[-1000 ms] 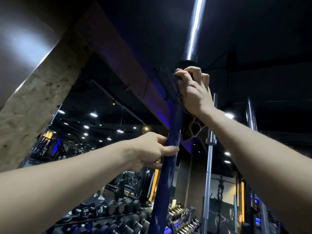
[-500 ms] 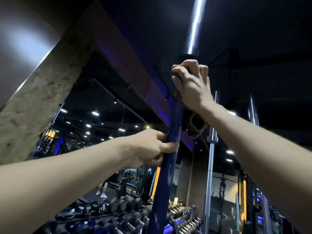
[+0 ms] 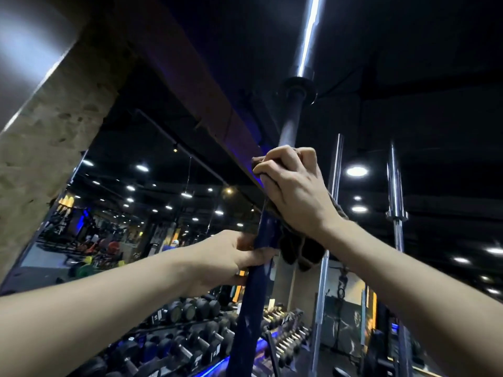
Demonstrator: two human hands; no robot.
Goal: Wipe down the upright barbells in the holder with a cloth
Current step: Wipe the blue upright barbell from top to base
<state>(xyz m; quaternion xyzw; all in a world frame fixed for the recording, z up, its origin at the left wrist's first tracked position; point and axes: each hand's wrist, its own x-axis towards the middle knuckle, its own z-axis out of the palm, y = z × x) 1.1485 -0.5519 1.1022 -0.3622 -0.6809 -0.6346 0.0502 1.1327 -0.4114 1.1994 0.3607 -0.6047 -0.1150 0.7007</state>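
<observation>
A dumbbell rack (image 3: 190,336) fills the background low down. The upright barbell (image 3: 253,295) rises in front; the left hand (image 3: 231,259) grips its blue shaft, and above, the right hand (image 3: 294,191) clamps a dark cloth (image 3: 299,251) around it.

- No legible text, brand, number or sign anywhere in view.
- Small pale labels on dumbbell rack (image 3: 190,346): too small and blurred to read.
- Wall poster (image 3: 343,303) at lower right: dark figure only, no readable lettering.
- Upright barbell (image 3: 253,295), blue-wrapped shaft: worn pale flecks, no markings made out.
</observation>
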